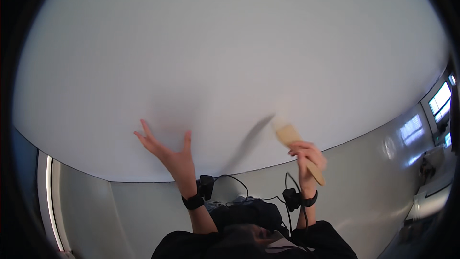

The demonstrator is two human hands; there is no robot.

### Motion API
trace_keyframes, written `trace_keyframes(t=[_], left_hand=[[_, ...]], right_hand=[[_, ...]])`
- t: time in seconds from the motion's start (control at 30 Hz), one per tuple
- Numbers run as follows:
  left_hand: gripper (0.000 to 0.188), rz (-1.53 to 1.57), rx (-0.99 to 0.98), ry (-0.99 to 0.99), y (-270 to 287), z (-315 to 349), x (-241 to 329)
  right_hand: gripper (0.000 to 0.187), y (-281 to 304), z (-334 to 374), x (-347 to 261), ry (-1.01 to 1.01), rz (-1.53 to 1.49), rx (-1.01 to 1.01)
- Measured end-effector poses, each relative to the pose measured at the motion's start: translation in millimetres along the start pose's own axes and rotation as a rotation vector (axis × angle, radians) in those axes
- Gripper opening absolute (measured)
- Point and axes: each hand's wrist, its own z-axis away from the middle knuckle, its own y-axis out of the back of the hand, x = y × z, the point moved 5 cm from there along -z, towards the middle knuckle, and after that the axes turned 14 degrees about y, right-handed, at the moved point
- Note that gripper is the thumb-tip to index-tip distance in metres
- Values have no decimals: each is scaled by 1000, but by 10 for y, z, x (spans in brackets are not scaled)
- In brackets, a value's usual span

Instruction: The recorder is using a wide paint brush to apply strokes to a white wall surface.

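the white wall filled most of the view, and the flat brush was in front of its lower part, right of the middle, with its pale bristles toward the wall. the right hand was closed around the wooden handle, fingers and thumb gripping it, the handle's end slanting down past the wall's lower edge. the shadow of the brush ran up the wall to the bristle tips, so they seemed to be at the surface or only just off it; blur kept me from telling which.

the left hand gripped nothing: its fingers were spread and loose in front of the wall, left of the brush, and its shadow on the wall suggested it was apart from the surface.

as for progress, the brushing looked to be underway. how much of the wall had been covered i could not tell: it was an even pale grey-white, with no wet border, streak or change of colour visible to separate a finished part from an unfinished one. nothing showed that the work was complete.
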Motion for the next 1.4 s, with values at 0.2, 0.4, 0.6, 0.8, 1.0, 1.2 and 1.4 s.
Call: trace_keyframes(t=[0.2, 0.4, 0.6, 0.8, 1.0, 1.2, 1.4], left_hand=[[117, 21, -243, 74, -233, 171, -279], [118, -2, -239, 63, -240, 118, -394], [129, -66, -207, -48, -393, 168, -378], [144, -37, -195, 9, -595, 118, -476], [146, -76, -122, -80, -637, 1, -474], [145, -66, -156, -22, -553, 41, -421], [144, -81, -181, 1, -613, 57, -455]], right_hand=[[19, 6, -332, -445, 439, -127, 163], [17, -264, -126, -190, 227, -16, -47], [14, -436, 402, 252, -63, -93, -139], [15, -383, 573, 484, -248, -150, -193], [24, 192, -199, -229, 203, -189, 110], [32, 277, -476, -249, 294, -92, 228], [29, 26, -108, 134, 113, -22, 85]])
